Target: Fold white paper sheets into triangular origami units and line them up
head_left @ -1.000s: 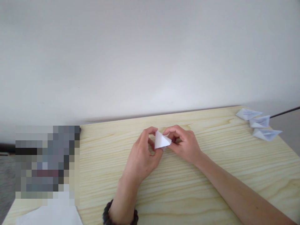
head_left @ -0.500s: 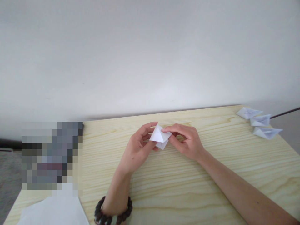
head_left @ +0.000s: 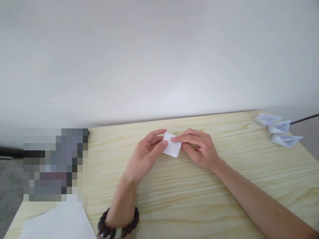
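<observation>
One flat, white paper square

A pale wood-grained table bears three folded white paper boats, flat white paper and a blurred dark object.

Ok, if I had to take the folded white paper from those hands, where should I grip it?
Probably best to pinch the folded white paper at its near corner, coming from the wearer's side. That corner points toward the wearer and is uncovered, whereas the left hand has its thumb over the left part and the right hand has fingers at the right side.
</observation>
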Motion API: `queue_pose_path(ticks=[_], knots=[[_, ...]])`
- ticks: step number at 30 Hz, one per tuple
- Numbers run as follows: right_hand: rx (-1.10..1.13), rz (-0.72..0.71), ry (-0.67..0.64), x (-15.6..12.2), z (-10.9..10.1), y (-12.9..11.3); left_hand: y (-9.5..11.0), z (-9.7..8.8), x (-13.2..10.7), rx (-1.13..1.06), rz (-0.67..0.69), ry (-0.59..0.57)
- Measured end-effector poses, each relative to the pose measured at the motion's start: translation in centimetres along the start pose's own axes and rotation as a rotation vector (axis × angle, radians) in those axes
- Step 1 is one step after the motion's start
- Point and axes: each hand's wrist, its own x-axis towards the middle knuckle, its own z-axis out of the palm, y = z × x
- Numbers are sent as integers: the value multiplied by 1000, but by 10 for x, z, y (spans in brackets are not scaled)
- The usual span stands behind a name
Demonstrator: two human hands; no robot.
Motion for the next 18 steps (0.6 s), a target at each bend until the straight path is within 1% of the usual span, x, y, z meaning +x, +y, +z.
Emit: queue_pose_path(ticks=[2,5,8,10,15,18], knots=[[5,-21,-8,0,0,1,-1,2,1,31,-14,57],[67,-39,-33,-1,0,1,-4,2,3,12,-15,65],[134,-8,-80,-1,-1,2,-4,0,3,-32,-40,72],[154,27,-105,-2,-2,1,-4,0,3,-59,-53,76],[138,232,-149,-2,0,-1,-5,1,4,-52,-44,94],[115,232,-158,-1,1,-1,-7,2,5,-8,-18,102]])
